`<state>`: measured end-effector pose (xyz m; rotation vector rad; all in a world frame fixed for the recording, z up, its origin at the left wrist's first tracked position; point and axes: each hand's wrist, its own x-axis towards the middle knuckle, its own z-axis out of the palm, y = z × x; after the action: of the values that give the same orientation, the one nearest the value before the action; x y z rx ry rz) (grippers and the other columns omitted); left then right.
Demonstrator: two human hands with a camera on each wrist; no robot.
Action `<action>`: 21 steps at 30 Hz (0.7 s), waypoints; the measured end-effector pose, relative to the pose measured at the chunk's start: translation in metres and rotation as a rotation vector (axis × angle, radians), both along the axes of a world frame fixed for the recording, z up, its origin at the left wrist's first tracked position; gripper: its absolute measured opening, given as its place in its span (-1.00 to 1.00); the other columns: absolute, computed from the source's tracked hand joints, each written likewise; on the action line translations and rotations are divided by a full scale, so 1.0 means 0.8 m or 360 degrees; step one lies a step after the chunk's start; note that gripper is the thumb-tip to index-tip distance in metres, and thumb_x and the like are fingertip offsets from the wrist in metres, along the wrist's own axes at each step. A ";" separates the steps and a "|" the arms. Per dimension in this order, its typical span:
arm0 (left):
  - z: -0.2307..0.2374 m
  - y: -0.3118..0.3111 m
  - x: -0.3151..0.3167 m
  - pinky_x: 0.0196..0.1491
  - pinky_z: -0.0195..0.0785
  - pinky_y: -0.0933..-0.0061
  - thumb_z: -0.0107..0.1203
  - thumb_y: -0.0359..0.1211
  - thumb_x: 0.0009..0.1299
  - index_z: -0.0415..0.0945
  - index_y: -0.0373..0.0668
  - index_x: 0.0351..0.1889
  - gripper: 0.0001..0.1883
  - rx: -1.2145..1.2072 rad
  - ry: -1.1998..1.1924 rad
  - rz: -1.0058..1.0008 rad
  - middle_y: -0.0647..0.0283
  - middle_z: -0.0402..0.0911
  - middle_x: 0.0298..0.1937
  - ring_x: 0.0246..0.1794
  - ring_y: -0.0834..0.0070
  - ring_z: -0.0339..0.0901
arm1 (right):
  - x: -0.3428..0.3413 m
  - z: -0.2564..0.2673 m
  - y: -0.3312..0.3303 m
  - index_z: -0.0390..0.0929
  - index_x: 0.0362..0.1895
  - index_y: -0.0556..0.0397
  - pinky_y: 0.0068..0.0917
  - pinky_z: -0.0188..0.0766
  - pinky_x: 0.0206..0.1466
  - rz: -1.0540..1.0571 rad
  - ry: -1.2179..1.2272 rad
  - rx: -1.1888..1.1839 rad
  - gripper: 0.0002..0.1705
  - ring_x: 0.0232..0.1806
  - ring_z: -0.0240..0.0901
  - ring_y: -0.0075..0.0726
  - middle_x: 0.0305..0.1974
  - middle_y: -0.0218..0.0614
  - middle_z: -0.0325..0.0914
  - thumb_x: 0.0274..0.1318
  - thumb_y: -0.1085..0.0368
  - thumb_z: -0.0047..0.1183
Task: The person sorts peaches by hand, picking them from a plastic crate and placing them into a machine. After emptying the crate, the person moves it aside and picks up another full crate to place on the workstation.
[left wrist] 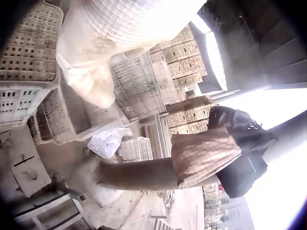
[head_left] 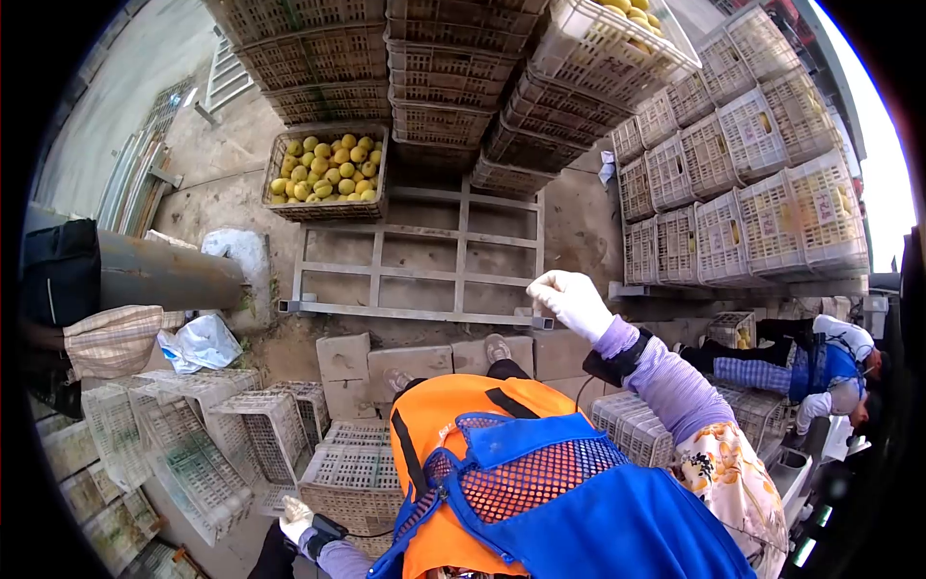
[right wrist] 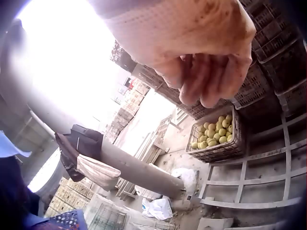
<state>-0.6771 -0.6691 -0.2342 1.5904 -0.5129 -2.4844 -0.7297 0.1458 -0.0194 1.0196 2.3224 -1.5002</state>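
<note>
My white-gloved right hand (head_left: pixel 571 301) is raised in front of the body, over the near right corner of a metal frame (head_left: pixel 415 232). In the right wrist view its fingers (right wrist: pixel 211 88) hang loosely curled, with nothing between them. Low at my left side is my gloved left hand (head_left: pixel 296 519), beside a slatted plastic crate (head_left: pixel 352 473). That hand holds nothing, and its glove (left wrist: pixel 103 43) fills the top of the left wrist view. Beyond the frame's far left part stands a crate of round yellow fruit (head_left: pixel 326 174).
Tall stacks of crates (head_left: pixel 439 87) rise at the far side, one topped by a white crate of fruit (head_left: pixel 617 48). More stacked crates (head_left: pixel 743 207) stand at right. Empty crates (head_left: pixel 193 444) lie at left near a thick pole (head_left: pixel 169 275). Another person (head_left: pixel 801 367) is at far right.
</note>
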 end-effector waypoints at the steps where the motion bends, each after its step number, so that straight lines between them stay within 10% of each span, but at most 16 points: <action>1: 0.005 0.046 0.009 0.18 0.52 0.04 -0.17 -0.16 0.47 0.30 -0.53 0.28 -0.39 -0.0181 -0.0201 0.0110 -0.15 0.56 0.20 0.18 0.02 0.56 | 0.007 0.001 0.028 0.66 -0.22 0.12 -0.54 0.47 -0.29 -0.0008 -0.0032 0.0087 -0.76 -0.44 0.52 -0.61 -0.50 -0.41 0.63 0.24 0.19 0.17; 8: 0.038 0.218 0.106 0.20 0.50 0.02 -0.08 -0.28 0.37 0.30 -0.56 0.14 -0.49 -0.0311 -0.0479 0.0190 -0.26 0.53 0.16 0.19 -0.05 0.53 | 0.028 0.006 0.210 0.65 -0.25 0.16 -0.56 0.43 -0.33 -0.0375 0.0142 0.0290 -0.75 -0.43 0.48 -0.61 -0.45 -0.41 0.60 0.25 0.19 0.22; 10: 0.030 0.181 0.138 0.21 0.50 0.03 -0.07 -0.29 0.37 0.30 -0.55 0.14 -0.49 -0.0221 -0.0302 0.0024 -0.25 0.53 0.17 0.19 -0.04 0.53 | 0.004 0.002 0.274 0.58 0.02 0.12 -0.30 0.47 0.07 -0.0017 0.0822 0.1386 -0.65 -0.01 0.57 -0.11 -0.12 -0.12 0.62 0.18 0.25 0.21; 12: 0.031 0.161 0.146 0.23 0.48 0.05 -0.08 -0.31 0.37 0.26 -0.52 0.23 -0.46 -0.0238 -0.0235 -0.0056 -0.17 0.52 0.22 0.26 0.02 0.49 | -0.040 0.041 0.331 0.34 0.33 0.08 -0.16 0.17 0.42 -0.0004 0.0817 0.1997 -0.32 0.41 0.22 0.09 0.28 -0.03 0.39 0.13 0.18 0.23; 18: 0.009 0.136 0.109 -0.23 0.51 0.28 -0.19 -0.10 0.53 0.55 0.03 -0.13 -0.70 0.0059 -0.0375 -0.0367 0.26 0.71 -0.14 -0.14 0.48 0.66 | -0.177 0.120 0.484 0.02 0.56 0.02 0.07 -0.31 0.60 -0.0227 0.0058 0.2471 0.05 0.64 -0.29 -0.02 0.56 -0.15 -0.02 0.12 -0.18 0.14; 21: 0.027 0.163 0.094 -0.06 0.46 0.22 -0.13 -0.03 0.49 0.56 0.02 -0.08 -0.66 -0.0221 -0.0361 -0.0214 0.12 0.66 -0.01 0.01 0.37 0.60 | -0.228 0.129 0.527 0.00 0.57 0.01 0.10 -0.44 0.61 -0.0117 -0.0264 0.2446 0.07 0.64 -0.30 -0.03 0.59 -0.18 -0.06 0.15 -0.29 0.06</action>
<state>-0.6015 -0.5386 -0.2127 1.8467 -0.8295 -2.3104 -0.9120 0.5672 0.0841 1.2936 3.0624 0.6999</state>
